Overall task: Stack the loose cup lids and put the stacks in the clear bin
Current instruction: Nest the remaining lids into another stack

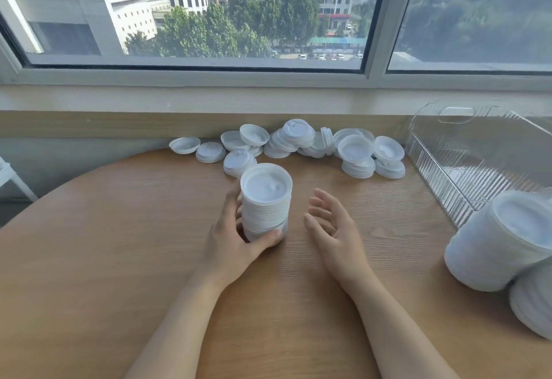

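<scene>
Wood-grain table under a city window; our left hand wraps the upright stack of lids at centre, thumb curled at its base; our right hand hovers just beside it, fingers relaxed, gripping nothing; loose lids lie along the wall, the clear bin at right; we should steady the stack's far side before lifting, keeping it vertical; a tilt may spill it.

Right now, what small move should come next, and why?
Probably bring the right hand onto the stack. The left hand grips it low from one side only, the right hangs open beside it, and the stack stands tall on the table.
</scene>
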Demonstrator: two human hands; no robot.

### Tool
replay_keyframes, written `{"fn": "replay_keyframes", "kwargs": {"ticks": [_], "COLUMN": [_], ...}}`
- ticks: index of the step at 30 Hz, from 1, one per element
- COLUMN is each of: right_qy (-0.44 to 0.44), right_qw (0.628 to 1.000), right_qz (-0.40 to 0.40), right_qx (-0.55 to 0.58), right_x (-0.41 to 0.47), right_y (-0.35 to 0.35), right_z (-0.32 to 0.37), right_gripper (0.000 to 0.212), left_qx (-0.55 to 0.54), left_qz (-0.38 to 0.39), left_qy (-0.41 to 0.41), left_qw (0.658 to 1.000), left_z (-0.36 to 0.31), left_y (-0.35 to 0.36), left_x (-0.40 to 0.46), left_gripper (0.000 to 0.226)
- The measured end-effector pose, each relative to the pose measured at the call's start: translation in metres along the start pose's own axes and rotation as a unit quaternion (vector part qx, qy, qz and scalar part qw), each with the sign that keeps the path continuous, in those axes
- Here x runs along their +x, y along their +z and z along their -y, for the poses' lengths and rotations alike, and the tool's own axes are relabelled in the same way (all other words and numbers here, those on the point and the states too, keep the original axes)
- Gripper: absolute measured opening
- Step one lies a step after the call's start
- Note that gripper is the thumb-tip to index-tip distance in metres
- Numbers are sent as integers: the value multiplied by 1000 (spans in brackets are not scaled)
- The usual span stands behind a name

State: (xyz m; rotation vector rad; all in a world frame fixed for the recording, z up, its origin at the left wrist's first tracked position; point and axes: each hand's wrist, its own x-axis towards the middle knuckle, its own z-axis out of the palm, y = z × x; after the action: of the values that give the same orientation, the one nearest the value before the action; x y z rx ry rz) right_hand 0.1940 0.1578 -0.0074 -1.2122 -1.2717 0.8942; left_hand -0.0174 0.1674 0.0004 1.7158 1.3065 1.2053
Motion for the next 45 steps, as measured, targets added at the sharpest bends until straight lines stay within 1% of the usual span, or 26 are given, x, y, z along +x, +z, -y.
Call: {"fn": "replay_keyframes", "kwargs": {"ticks": [3, 6, 10, 13, 15, 19, 21, 25, 28, 30, 32, 34, 36, 40, 43, 45], "right_qy": [-4, -19, -44, -43, -32, -14, -8, 1, -12, -38, -74, -122, -174, -281, -365, -405], "right_qw": [999, 992, 963, 944, 937, 931, 927, 916, 911, 914, 925, 935, 936, 908, 880, 866], "right_qz": [-44, -103, -207, -252, -260, -241, -240, -257, -270, -279, -278, -263, -244, -223, -185, -152], "right_qx": [-17, -74, -165, -209, -232, -274, -287, -309, -310, -294, -250, -204, -184, -216, -240, -251], "right_x": [20, 44, 78, 100, 114, 135, 141, 148, 149, 147, 146, 143, 139, 131, 125, 123], "right_y": [-15, -24, -34, -45, -53, -62, -65, -69, -66, -63, -58, -51, -43, -25, -12, -6], "right_z": [-6, -13, -23, -27, -32, -41, -43, -46, -43, -41, -37, -32, -24, -9, -3, -2], "right_gripper": [44, 45, 43, 40, 41, 47, 45, 27, 14, 10, 8, 8, 11, 15, 18, 19], "left_qx": [-10, -1, -7, -10, -12, -21, -24, -28, -37, -36, -41, -44, -44, -40, -31, -33], "left_qz": [11, 17, 16, 23, 26, 36, 36, 35, 31, 20, 7, -11, -31, -50, -55, -54], "left_qy": [8, 22, 23, 30, 32, 31, 34, 40, 35, 34, 28, 23, 22, 21, 24, 27], "left_qw": [1000, 1000, 1000, 999, 999, 999, 998, 998, 998, 999, 999, 999, 998, 998, 998, 998], "left_z": [-4, 1, 8, 11, 13, 14, 13, 12, 14, 15, 17, 17, 17, 17, 18, 17], "left_y": [13, 23, 35, 42, 45, 44, 44, 45, 46, 48, 48, 48, 47, 46, 46, 46], "left_x": [13, 32, 57, 71, 76, 77, 77, 77, 78, 79, 79, 80, 81, 82, 82, 82], "left_gripper": [111, 115, 114, 109, 108, 102, 101, 104, 105, 105, 104, 101, 98, 93, 96, 99]}}
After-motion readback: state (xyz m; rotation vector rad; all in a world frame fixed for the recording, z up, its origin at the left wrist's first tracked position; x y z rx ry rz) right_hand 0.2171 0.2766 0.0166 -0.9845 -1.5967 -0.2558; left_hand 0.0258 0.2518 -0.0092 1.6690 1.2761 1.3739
